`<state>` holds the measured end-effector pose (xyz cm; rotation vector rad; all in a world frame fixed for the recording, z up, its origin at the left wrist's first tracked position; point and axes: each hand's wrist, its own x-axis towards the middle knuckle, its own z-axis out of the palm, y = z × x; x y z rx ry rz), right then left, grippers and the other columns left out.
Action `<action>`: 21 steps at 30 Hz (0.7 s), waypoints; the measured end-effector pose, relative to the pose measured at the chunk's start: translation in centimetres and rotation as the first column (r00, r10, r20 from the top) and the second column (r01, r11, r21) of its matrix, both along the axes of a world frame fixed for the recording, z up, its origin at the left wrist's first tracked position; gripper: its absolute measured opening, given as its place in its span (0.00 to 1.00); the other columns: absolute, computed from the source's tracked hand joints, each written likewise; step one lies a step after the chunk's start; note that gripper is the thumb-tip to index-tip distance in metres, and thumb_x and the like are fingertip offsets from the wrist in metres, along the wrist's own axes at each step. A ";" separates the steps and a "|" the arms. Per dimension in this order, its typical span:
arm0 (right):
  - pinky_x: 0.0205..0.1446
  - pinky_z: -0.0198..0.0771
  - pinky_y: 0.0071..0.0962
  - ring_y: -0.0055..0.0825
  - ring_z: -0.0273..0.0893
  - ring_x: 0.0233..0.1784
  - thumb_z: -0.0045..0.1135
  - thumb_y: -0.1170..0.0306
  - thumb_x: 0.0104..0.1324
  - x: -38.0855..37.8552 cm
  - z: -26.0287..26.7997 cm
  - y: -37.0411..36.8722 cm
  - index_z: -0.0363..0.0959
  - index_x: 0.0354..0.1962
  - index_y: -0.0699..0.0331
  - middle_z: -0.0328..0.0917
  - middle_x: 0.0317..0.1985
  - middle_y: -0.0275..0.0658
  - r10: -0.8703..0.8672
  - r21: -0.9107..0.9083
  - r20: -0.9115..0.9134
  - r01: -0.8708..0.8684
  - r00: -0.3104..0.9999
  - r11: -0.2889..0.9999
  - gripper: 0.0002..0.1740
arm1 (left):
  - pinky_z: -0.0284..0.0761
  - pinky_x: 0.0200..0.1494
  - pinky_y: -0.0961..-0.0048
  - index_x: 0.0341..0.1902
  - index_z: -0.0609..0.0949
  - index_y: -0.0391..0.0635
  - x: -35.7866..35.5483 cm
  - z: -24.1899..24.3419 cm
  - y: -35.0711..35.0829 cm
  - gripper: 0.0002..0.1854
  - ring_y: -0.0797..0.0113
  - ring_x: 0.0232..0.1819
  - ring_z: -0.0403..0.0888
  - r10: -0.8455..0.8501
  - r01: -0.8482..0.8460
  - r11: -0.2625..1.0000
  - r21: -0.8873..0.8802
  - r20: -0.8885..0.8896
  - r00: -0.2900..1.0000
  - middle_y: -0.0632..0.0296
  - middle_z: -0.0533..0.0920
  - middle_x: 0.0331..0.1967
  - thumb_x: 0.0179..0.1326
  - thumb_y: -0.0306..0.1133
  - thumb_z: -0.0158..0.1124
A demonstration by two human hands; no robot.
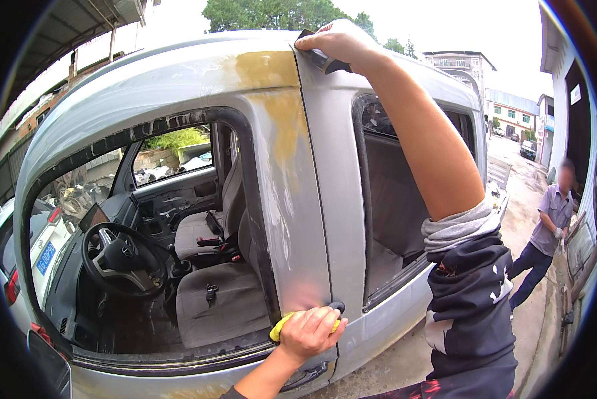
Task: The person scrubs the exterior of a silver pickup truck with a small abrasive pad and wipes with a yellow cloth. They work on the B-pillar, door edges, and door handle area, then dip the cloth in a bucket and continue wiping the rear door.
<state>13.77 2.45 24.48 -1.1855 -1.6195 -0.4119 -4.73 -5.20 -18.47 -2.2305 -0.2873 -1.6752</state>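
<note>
My right hand (341, 42) reaches up to the roof edge of a silver van (316, 209). It grips a dark, bent sheet that looks like sandpaper (323, 61), pressed to the body by the upper door seam. Tan filler (263, 70) covers the roof edge and upper door pillar left of that seam. Lower down, my left hand (311, 331) is closed around a yellow cloth-like thing (280, 327) against the door pillar. A rounded black part (337, 306) shows beyond its fingers; what it belongs to is hidden.
The front door's window opening has no glass. Through it show a steering wheel (124, 259) and grey seats, with keys (211, 293) on the nearer one. A black side mirror (49, 361) juts out at lower left. A person (548, 229) stands along the lane at right.
</note>
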 end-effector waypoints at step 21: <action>0.31 0.74 0.30 0.26 0.78 0.26 0.62 0.56 0.59 -0.8 3.1 4.5 0.85 0.35 0.62 0.82 0.27 0.36 -0.260 0.046 0.164 0.256 0.952 0.966 0.18 | 0.73 0.31 0.74 0.37 0.83 0.49 0.0 -0.4 0.2 0.13 0.72 0.29 0.83 -0.029 0.028 0.999 -0.025 -0.013 0.999 0.69 0.83 0.32 0.52 0.39 0.77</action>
